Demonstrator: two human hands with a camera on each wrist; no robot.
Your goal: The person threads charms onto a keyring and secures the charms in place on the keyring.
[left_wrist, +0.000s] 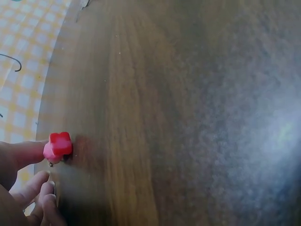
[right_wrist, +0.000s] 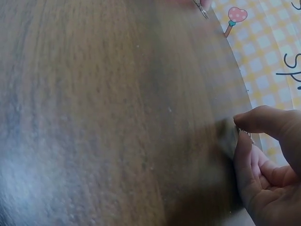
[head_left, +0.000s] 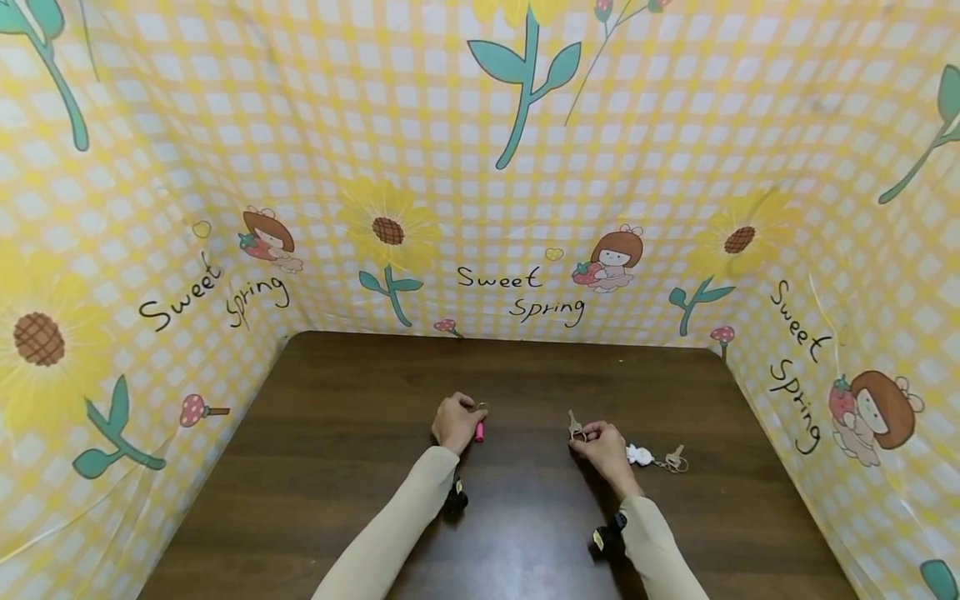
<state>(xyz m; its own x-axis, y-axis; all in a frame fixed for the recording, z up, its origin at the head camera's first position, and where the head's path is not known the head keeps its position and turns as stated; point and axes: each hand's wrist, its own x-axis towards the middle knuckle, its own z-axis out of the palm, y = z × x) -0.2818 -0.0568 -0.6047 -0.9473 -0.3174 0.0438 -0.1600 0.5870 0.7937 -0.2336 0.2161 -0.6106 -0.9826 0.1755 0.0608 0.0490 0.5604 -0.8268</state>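
Note:
In the head view my left hand [head_left: 453,425] holds a key ring with a pink charm [head_left: 479,432] hanging beside the thumb. The left wrist view shows this charm's red, lobed end [left_wrist: 60,143] close to the thumb; part of the ring is hidden by the fingers. My right hand [head_left: 606,450] pinches a metal ring between thumb and fingertips, and a key [head_left: 574,422] sticks out from it, pointing away from me. From the right wrist, the hand [right_wrist: 268,165] mostly covers the ring.
Right of my right hand, a white figure-shaped charm [head_left: 639,455] lies on the brown table [head_left: 517,517], chained to a ring with another key [head_left: 676,457]. A yellow checked cloth [head_left: 480,200] with flower prints stands around the table's back and sides.

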